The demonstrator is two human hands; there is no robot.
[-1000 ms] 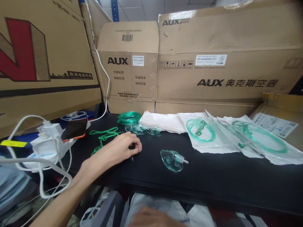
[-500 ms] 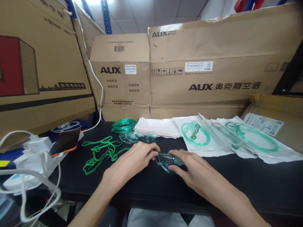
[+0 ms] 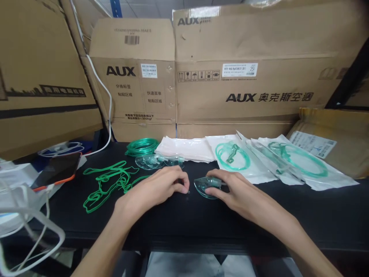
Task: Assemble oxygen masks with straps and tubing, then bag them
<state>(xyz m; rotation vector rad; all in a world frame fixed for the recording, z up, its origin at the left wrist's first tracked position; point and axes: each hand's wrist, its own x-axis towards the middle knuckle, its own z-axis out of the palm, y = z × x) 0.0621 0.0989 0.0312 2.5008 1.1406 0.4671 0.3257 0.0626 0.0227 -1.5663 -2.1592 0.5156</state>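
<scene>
Green straps (image 3: pixel 105 179) lie loose on surface (image 3: pixel 178 215), probably left of hands to avoid snagging
Green tubing coil (image 3: pixel 142 147) and other masks (image 3: pixel 148 161) sit further back, likely within reach
Left hand (image 3: pixel 165 184): thumb, fingertips pressed together, apparently pinching tiny bit (image 3: pixel 188 192), too small to identify
Clear mask (image 3: pixel 202 185) on surface between hands; right hand (image 3: pixel 233 188) pinches it by connector (image 3: pixel 215 182) end, seemingly for steadiness
Pouches (image 3: pixel 261 175) behind right hand, apparently set aside
</scene>
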